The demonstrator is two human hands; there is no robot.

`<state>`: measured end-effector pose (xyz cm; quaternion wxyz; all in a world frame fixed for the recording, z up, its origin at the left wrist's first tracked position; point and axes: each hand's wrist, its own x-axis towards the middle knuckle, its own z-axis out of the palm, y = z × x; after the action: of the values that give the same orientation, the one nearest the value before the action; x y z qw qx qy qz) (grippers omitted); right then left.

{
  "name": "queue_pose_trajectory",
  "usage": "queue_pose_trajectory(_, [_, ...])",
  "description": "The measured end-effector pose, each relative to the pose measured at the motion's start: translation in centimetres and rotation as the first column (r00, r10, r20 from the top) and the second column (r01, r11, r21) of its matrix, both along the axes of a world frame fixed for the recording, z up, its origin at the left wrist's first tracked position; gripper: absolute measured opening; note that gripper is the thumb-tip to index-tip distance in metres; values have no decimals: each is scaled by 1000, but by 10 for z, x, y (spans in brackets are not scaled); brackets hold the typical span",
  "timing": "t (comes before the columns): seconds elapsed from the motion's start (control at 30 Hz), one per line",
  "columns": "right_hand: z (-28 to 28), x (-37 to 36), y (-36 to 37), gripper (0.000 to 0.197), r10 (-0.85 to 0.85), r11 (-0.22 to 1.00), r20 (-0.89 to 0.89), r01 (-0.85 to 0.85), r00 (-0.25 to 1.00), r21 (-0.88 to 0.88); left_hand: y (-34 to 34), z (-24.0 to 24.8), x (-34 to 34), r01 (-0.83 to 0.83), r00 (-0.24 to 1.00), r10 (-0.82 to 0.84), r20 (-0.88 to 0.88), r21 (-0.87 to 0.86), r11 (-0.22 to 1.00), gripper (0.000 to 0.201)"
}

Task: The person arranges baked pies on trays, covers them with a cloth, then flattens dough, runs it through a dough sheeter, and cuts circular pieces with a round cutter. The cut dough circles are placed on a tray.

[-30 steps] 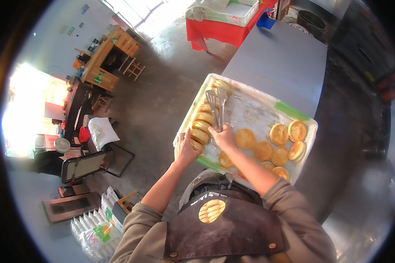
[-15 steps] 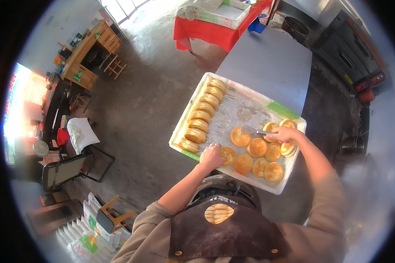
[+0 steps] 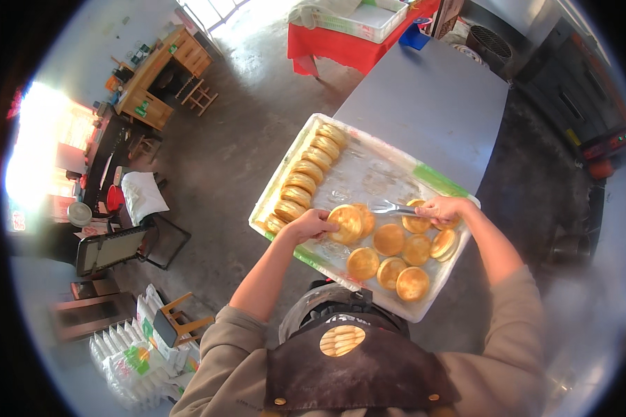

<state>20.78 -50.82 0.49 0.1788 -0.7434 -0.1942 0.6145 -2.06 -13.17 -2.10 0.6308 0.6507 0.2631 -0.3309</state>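
Observation:
My left hand [image 3: 310, 226] pinches the edge of a round golden flatbread [image 3: 345, 224], tilted up above the white tray [image 3: 373, 174]. My right hand [image 3: 441, 208] is closed round the handle of a slim silver metal utensil [image 3: 394, 209] with a split-looking end; its exact kind is unclear. That end lies beside another flatbread [image 3: 366, 220], partly covered by the held one. Several more flatbreads [image 3: 389, 240] lie flat in the right part of the tray. Along its left side a row of flatbreads [image 3: 299, 182] stands on edge, leaning on one another.
Beyond the tray stretches a grey table [image 3: 424, 104]. Farther off, a red-covered table [image 3: 334, 47] bears a white crate [image 3: 368, 24]. A dark oven [image 3: 570, 90] stands at the right. To the left are a folding chair [image 3: 111, 251], a wooden desk [image 3: 146, 97] and stacked white bags [image 3: 135, 361].
My left hand has taken hold of a flatbread and tilted it up, shifting slightly left. The utensil stays in my right hand. The tray sits a little farther left in view.

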Motion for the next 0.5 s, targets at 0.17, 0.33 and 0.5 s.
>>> queue_pose_trajectory(0.17, [-19,5,-8,75,-7,999,4,7,1000,31,-50,-13,11,-242,970,241,-41,-24,970,24])
queue_pose_trajectory(0.33, [-26,13,5,87,135,977,219,-167,966,134,-75,-30,-11,-401,916,400,41,176,899,29])
queue_pose_trajectory(0.5, [-6,32,31,97,300,945,329,-325,895,24,-97,-41,-23,-627,778,627,-33,20,779,51])
